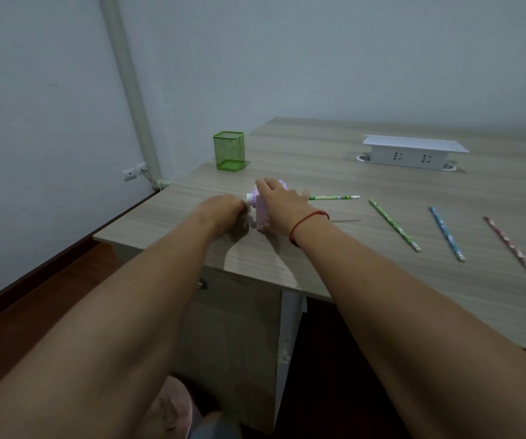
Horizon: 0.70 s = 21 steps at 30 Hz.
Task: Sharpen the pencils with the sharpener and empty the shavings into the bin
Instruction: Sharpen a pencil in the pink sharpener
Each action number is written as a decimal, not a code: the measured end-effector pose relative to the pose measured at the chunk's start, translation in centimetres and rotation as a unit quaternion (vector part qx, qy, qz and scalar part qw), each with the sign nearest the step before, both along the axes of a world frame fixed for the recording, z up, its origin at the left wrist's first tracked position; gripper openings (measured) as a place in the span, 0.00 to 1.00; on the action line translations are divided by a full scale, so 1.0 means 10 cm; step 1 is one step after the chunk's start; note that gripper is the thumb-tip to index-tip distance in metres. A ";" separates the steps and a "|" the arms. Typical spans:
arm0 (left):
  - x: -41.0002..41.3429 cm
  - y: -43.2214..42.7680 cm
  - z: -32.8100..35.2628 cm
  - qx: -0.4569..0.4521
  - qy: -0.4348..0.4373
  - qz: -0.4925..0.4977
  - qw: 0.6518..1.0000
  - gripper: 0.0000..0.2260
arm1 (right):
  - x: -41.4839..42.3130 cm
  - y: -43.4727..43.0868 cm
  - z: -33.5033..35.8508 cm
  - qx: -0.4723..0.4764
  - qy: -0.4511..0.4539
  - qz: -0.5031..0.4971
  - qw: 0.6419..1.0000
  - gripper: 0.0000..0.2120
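Holding the pink sharpener down on the left part of the counter, your right hand lies over its top, fingers curled around the body. Your left hand sits just left of it, fingers curled on the white crank. A green pencil sticks out of the sharpener's right side. To the right, apart from one another, lie a second green pencil, a blue pencil and a pink pencil. A green mesh cup stands farther back.

Wooden desk bears green cup, pink sharpener, socket box, three pencils.
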<state>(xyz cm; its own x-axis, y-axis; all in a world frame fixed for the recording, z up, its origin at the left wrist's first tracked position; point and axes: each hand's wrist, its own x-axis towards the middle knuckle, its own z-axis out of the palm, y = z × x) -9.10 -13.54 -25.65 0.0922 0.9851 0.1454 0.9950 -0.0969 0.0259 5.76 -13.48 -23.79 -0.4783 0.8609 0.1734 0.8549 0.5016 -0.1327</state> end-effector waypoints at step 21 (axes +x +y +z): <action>-0.03 -0.12 0.23 0.210 0.033 -0.069 0.975 0.12 | -0.08 -0.04 0.10 -0.018 -0.030 -0.047 0.998 0.29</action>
